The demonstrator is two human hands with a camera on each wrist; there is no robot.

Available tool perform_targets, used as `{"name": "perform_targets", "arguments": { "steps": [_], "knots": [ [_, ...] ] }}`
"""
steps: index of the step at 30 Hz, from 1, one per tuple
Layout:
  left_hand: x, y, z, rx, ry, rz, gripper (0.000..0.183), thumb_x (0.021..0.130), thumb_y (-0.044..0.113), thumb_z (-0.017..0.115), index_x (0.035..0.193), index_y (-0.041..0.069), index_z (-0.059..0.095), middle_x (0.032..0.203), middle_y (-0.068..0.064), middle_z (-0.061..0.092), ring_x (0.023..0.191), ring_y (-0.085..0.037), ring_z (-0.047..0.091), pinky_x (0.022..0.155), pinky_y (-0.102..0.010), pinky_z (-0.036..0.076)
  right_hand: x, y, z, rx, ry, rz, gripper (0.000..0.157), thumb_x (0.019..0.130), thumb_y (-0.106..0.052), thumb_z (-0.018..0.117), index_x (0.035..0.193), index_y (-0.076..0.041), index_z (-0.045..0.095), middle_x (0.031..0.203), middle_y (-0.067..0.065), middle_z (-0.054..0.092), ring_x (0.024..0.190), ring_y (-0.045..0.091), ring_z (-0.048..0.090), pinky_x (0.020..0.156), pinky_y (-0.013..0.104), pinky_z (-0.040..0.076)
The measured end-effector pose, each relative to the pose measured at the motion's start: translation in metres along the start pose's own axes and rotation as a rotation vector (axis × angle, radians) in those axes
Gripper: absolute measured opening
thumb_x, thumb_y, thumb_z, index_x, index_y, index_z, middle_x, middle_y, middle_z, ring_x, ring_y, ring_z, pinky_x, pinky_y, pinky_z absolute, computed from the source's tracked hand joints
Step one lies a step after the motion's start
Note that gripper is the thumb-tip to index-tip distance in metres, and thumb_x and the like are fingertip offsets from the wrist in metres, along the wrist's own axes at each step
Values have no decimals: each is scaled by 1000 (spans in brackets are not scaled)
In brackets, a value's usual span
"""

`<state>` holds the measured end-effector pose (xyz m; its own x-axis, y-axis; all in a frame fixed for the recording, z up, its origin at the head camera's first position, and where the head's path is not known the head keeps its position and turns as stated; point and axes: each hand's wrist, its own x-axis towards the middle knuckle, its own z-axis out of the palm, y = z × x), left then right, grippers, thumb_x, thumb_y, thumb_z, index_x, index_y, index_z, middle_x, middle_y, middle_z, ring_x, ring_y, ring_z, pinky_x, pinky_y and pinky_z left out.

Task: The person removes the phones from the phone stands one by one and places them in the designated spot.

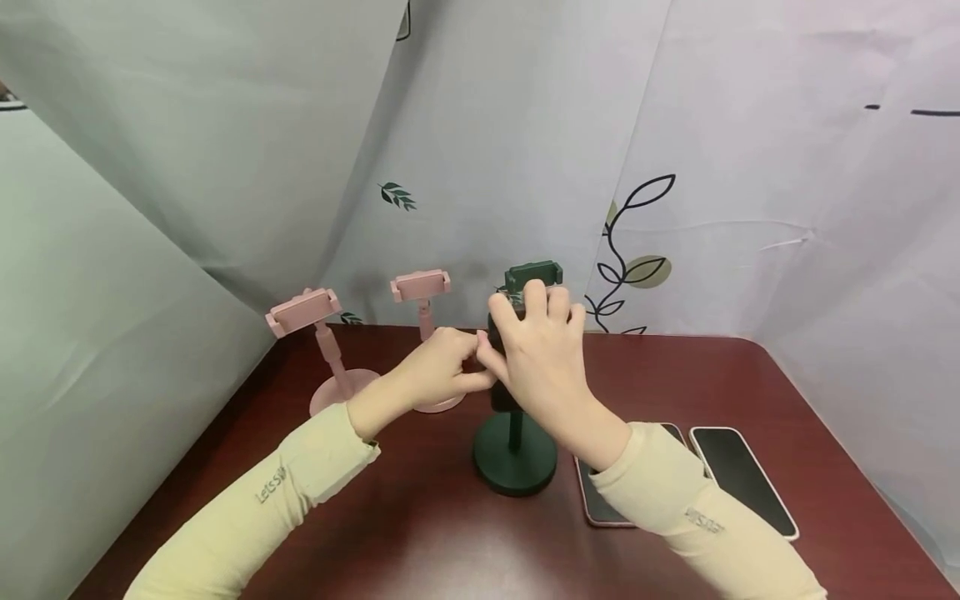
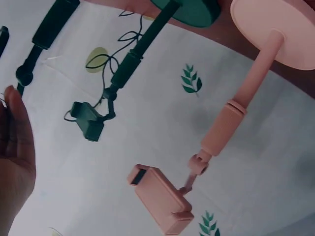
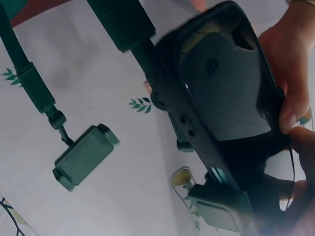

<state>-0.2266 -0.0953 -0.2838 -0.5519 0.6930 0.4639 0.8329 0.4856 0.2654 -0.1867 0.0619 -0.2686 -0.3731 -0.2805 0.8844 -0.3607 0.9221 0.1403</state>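
A black phone (image 3: 226,88) with a glossy screen stands at the head of the nearer dark green phone stand (image 1: 515,458). The stand's green clamp (image 3: 221,209) shows beside the phone in the right wrist view. My left hand (image 1: 444,364) pinches the phone's left edge with its thumb and finger. From the other side, my right hand (image 1: 543,358) grips the upper part of the phone, fingers bent over its top. The two hands meet at the phone's left edge. Much of the phone and clamp is hidden behind my right hand in the head view.
Behind stands a second green phone stand (image 1: 534,275). Two pink phone stands, one farther left (image 1: 303,312) and one nearer the middle (image 1: 422,286), are at the left. Two phones, one by my right sleeve (image 1: 600,504) and one beyond (image 1: 742,479), lie on the red-brown table (image 1: 420,533).
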Motion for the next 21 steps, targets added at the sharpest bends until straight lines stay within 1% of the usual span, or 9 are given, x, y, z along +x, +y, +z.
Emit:
{"name": "perform_targets", "arguments": {
  "steps": [3,8,12,16,19,21],
  "knots": [
    [2,-5,0,-25,28,51,14,79,12,66,67,9,58,53,3,47,50,-1,37,49,-17,33,1,1,3,34,28,-5,23,79,-26,63,93,-12,52,90,14,46,83,32,39,63,44,33],
    [6,-7,2,3,92,113,16,76,13,66,64,10,56,50,4,46,49,0,35,47,-14,30,3,4,6,55,37,-19,24,75,-22,66,91,-12,51,89,13,46,83,33,39,64,45,33],
    [6,-8,4,27,145,155,17,75,11,66,63,11,55,49,5,45,47,0,34,47,-14,27,4,7,5,66,18,-40,24,74,-21,66,91,-12,52,89,14,46,81,33,39,63,45,32],
    [6,-8,6,35,201,189,16,75,10,67,63,11,56,49,5,51,45,-1,42,46,-13,31,6,11,4,62,-14,-65,24,75,-21,66,91,-11,51,89,14,46,80,33,39,62,44,32],
    [6,-8,8,36,223,197,15,75,12,67,64,11,58,49,5,52,45,-1,43,45,-13,31,5,14,2,63,-41,-69,25,75,-22,68,91,-11,51,90,15,46,81,34,40,62,44,32],
    [7,-7,9,29,231,199,17,75,12,68,63,12,56,48,5,50,44,-1,40,45,-13,30,4,16,2,69,-61,-65,26,75,-22,68,90,-11,51,89,15,46,80,34,40,61,44,32]
  ]
}}
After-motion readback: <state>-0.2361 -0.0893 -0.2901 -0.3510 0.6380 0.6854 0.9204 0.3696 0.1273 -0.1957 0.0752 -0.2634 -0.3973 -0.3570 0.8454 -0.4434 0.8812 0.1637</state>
